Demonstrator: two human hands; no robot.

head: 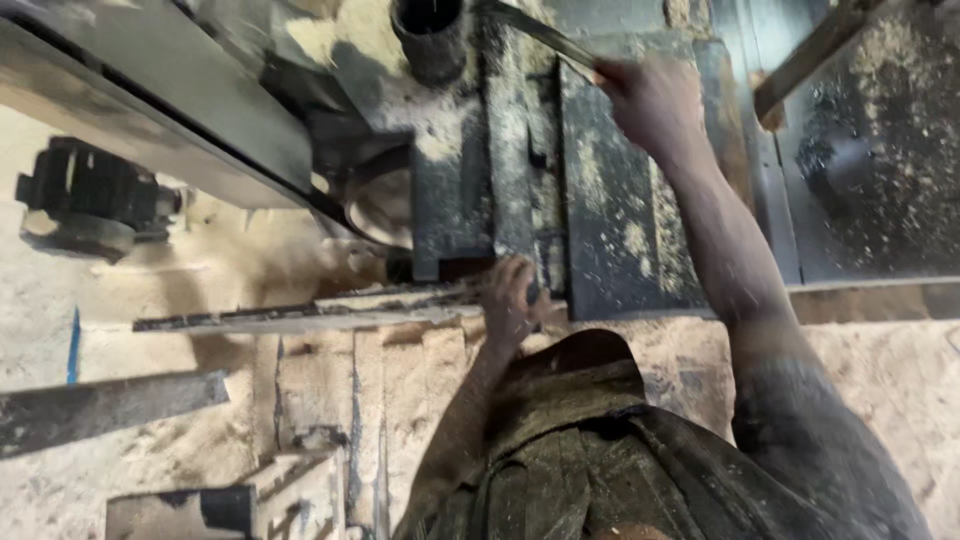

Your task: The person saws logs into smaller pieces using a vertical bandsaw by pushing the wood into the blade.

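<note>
Both hands are out in front of me over the sawdust-covered machine; my right hand [650, 100] is stretched far forward, fingers curled shut around the end of a thin, flat strip [545, 35] that runs up and to the left from my fist toward a dark round pipe opening [430, 35]; whether that strip is metal or wood I cannot tell. My left hand [510, 300] is lower and closer to my body, wrapped around the near end of a long, narrow wooden slat [300, 315]; the slat lies almost level, reaching away to the left from my grip, its top edge dusted pale. That hand sits just at the front edge of the machine table [620, 240] — a dark steel slab streaked with sawdust; the exact set of the fingers is blurred, though they look closed on the wood.

Left of the table a long grey beam [170, 110] slants across the upper corner; below it a dark motor-like block [85, 200] stands on the dusty floor. Nearer me, on the left, a grey plank [110, 405] lies flat, and a few pale offcuts [300, 490] rest beside it — all well apart from my hands. My olive sleeves and shirt [600, 460] fill the bottom of the view.
</note>
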